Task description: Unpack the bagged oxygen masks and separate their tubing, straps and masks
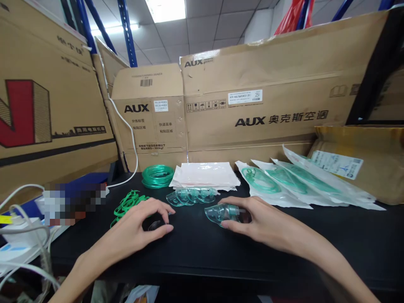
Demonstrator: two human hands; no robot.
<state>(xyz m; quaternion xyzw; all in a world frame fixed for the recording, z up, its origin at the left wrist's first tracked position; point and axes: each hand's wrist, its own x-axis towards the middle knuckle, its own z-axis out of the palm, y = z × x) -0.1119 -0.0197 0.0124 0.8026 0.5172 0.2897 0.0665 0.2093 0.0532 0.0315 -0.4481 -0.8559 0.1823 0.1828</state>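
**Both hands down on the black table, the right one around a mask**

Head view. The right hand [254, 221] lies on the black table [315, 244] near the middle. Its fingers are curled around a clear green mask [219, 213] and its thumb is on the near side. The mask rests on the tabletop with its open cup turned to the left.

The left hand [139, 229] lies palm down to the left, well apart from the right hand. Its fingers are bent loosely over a small dark piece [155, 224] on the table. The fingertips are at the piece, but it is not possible to tell whether they grip it or only rest on it.

Just behind the hands, between them, is a short row of nested masks [189, 196]. A tangle of green straps [126, 204] lies beside the left hand, and a coil of green tubing [158, 176] sits further back. A flat stack of white pouches [205, 174] lies behind the nested masks. To the right, sealed packs [284, 185] overlap in a fan, each with green parts inside.

Cardboard boxes [252, 101] printed with AUX stand along the back of the table. White cables [28, 235] lie at the far left.
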